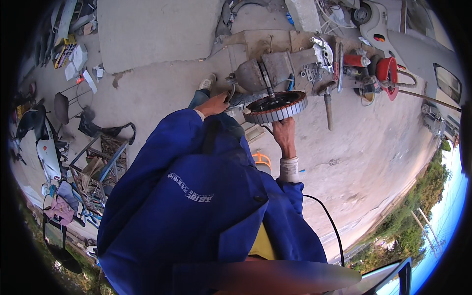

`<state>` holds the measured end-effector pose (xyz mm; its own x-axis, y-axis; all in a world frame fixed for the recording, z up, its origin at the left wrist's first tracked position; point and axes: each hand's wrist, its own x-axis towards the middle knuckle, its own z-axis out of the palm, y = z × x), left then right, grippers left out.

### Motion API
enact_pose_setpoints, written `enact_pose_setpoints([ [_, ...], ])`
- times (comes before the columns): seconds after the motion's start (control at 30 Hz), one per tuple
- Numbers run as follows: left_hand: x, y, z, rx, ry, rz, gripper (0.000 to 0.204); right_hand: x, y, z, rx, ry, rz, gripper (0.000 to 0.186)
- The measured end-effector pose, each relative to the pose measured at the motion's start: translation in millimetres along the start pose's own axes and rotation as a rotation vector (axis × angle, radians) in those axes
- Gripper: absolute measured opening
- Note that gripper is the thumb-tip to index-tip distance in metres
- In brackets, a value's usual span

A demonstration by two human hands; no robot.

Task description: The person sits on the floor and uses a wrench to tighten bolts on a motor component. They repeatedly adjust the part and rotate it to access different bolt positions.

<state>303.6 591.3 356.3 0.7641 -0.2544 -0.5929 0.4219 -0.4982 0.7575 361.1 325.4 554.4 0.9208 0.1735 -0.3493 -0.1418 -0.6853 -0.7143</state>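
Observation:
A hub motor stator (276,107), a round ring of silver laminations with copper windings, rests tilted on my right hand's fingers. My right hand (284,133) is closed on its near rim from below. From the ring's middle a metal axle (267,78) points away from me, in front of a big grey metal vise (250,76). Next to the vise's left end, my left hand (215,104) is closed at a thin dark curved piece; what its fingers hold is partly hidden.
Right of the vise lie a hammer (329,108), a silver metal part (322,53), a red spray can (357,60) and a red round rim (388,77). An orange ring-shaped thing (261,160) stands below the stator. A metal frame of scrap (101,164) and a scooter (46,147) are at left.

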Motion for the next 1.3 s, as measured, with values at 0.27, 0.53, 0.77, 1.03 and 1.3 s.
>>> enact_pose_setpoints([
  [0.27, -68.0, 70.6, -0.4, -0.536, -0.237, -0.178, 0.015, 2.2, -8.6, -5.5, -0.081, -0.065, 0.131, 0.029],
  [0.53, -151.9, 179.8, -128.7, -1.361, -0.032, -0.254, 0.049, -3.9, 12.1, 8.0, 0.007, -0.017, 0.046, 0.026],
  [0.77, -75.6, 183.9, -203.9, -1.392, 0.192, 0.299, 0.056, -2.8, 21.1, 9.5, -0.006, -0.002, 0.02, 0.02],
  [1.03, 71.9, 29.1, -163.8, -0.03, 0.357, 0.205, 0.047, -3.9, 9.3, 8.1, 0.055, 0.011, 0.055, 0.017],
  [1.3, 44.0, -47.6, -46.5, -0.362, -0.08, -0.15, 0.062, -8.5, -1.1, 7.2, 0.065, 0.042, 0.034, 0.013],
])
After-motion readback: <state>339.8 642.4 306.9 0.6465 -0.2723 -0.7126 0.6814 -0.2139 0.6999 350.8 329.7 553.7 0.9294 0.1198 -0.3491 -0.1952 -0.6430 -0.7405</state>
